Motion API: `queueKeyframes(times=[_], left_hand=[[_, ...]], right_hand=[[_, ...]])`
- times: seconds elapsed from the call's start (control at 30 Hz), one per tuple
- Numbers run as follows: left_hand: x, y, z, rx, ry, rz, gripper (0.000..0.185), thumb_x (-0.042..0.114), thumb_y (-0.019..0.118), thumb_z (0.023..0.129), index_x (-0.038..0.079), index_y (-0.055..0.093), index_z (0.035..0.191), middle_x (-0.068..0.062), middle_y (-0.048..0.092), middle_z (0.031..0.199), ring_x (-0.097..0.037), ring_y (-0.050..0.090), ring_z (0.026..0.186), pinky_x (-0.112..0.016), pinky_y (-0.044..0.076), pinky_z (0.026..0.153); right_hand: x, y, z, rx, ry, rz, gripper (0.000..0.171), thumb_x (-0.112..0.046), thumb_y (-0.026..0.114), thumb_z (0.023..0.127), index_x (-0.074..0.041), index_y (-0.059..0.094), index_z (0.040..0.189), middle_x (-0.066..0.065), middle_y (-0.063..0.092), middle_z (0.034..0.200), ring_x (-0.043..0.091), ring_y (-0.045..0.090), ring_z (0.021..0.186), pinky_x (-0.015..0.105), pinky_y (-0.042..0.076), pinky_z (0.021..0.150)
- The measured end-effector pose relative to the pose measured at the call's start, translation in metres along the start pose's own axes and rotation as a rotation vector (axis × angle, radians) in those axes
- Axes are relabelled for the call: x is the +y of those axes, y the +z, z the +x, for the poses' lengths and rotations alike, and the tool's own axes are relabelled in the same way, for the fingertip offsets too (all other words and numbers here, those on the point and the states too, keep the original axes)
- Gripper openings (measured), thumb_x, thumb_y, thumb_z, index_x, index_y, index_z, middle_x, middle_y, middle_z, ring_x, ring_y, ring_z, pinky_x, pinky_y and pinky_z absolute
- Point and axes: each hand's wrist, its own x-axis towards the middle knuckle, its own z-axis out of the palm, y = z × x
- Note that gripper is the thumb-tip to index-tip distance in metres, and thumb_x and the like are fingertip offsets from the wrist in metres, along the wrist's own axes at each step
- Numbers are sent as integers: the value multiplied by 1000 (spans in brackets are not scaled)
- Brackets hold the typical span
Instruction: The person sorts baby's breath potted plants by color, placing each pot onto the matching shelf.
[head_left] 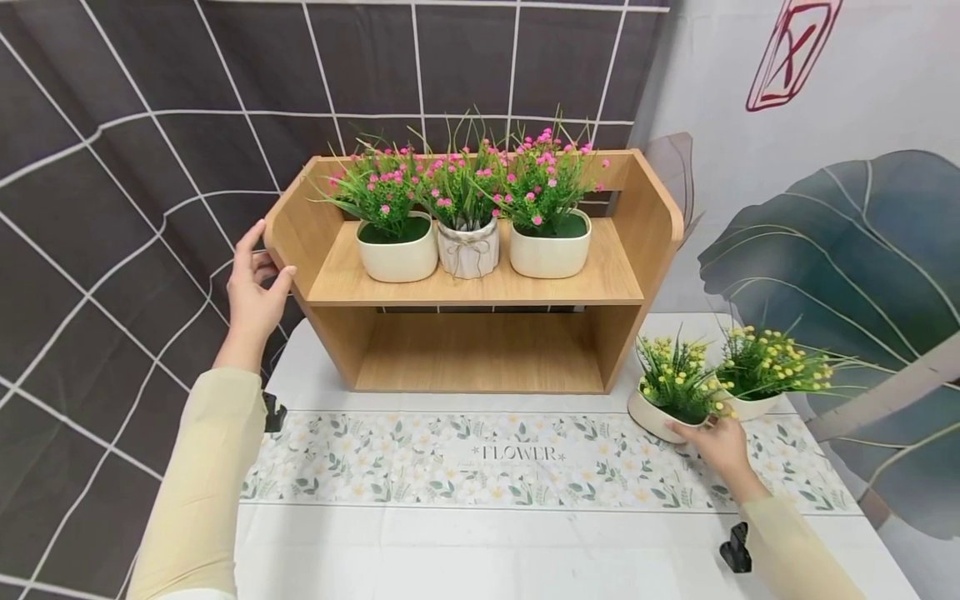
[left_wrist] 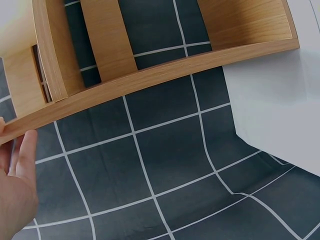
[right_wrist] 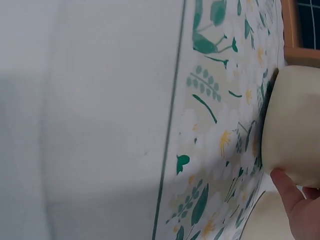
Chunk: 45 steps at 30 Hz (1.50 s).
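My left hand [head_left: 257,292] holds the left side panel of a two-tier wooden shelf [head_left: 476,292], thumb at its front edge and fingers on the outer side. Part of that hand [left_wrist: 17,185] shows at the panel's edge in the left wrist view. On the right, my right hand [head_left: 722,450] grips the near right side of a cream oval pot with yellow artificial flowers [head_left: 678,379]. The pot tilts a little, close over the floral table runner [head_left: 420,462]. In the right wrist view one digit presses the cream pot [right_wrist: 295,125], while the other fingers are partly hidden.
Two cream oval pots with pink flowers [head_left: 397,254] [head_left: 551,250] flank a white pot with a twine bow [head_left: 468,250] on the upper tier. Another yellow-flowered pot [head_left: 753,404] stands right of the gripped one. A dark grid-patterned cloth [head_left: 112,250] hangs behind and left.
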Motion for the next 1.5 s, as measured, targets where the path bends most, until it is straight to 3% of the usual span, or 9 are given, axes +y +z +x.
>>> queueKeyframes(times=[0.2,0.37,0.57,0.67,0.83,0.97,1.23,1.4,1.5], left_hand=[[-2,0,0,0,5,5,67,-1,57,90,24,33,147,-16,54,123,-4,51,98,-17,49,78],[-2,0,1,1,11,7,67,-1,58,89,23,33,147,-17,54,123,-4,51,98,-18,49,80],[-1,0,2,1,10,10,67,-2,57,90,23,33,147,-17,55,123,-22,55,104,-24,51,84],[-1,-1,2,-3,5,16,67,-2,57,90,23,32,147,-18,55,123,-27,56,106,-29,53,85],[-2,-1,1,0,7,20,67,-2,56,90,23,33,147,-17,55,122,-13,54,100,-18,50,80],[-2,-1,1,1,17,9,66,-2,56,90,22,33,147,-17,55,122,-2,50,97,-13,46,77],[-3,-1,2,-5,18,9,66,-3,57,90,21,33,147,-18,55,123,-15,54,101,-23,51,84],[-3,-1,2,-7,18,1,67,-3,57,90,22,33,147,-18,55,125,-21,55,104,-19,49,82],[-3,-1,2,-9,17,-2,67,-3,57,90,22,33,147,-19,54,125,-27,55,107,-26,50,88]], right_hand=[[-6,-4,-10,-36,18,4,64,-29,77,77,4,39,116,1,30,56,15,31,47,29,30,48],[-13,-9,-21,-69,-1,-23,87,-31,78,77,14,32,136,25,53,63,23,46,46,32,39,49],[-21,-13,-31,-144,-15,2,96,-33,76,79,22,24,138,-6,34,40,7,26,36,26,30,39],[-26,-11,-35,-162,-26,38,91,-33,76,78,23,31,134,-6,36,39,5,27,35,25,32,37],[-32,0,-38,-76,-191,101,65,-22,81,74,11,49,120,16,63,74,-5,38,47,19,41,46],[-41,9,-39,-90,-278,197,58,-11,81,73,3,48,118,26,57,113,-4,41,49,21,44,48],[-68,24,-39,-195,-269,257,61,-12,81,73,3,45,120,23,59,92,2,36,43,23,40,43],[-81,39,-36,-197,-293,261,74,-9,82,71,6,41,131,32,53,123,-4,46,60,20,46,50],[-89,49,-35,-217,-290,263,78,-11,83,71,5,40,134,30,50,130,6,58,80,23,54,62]])
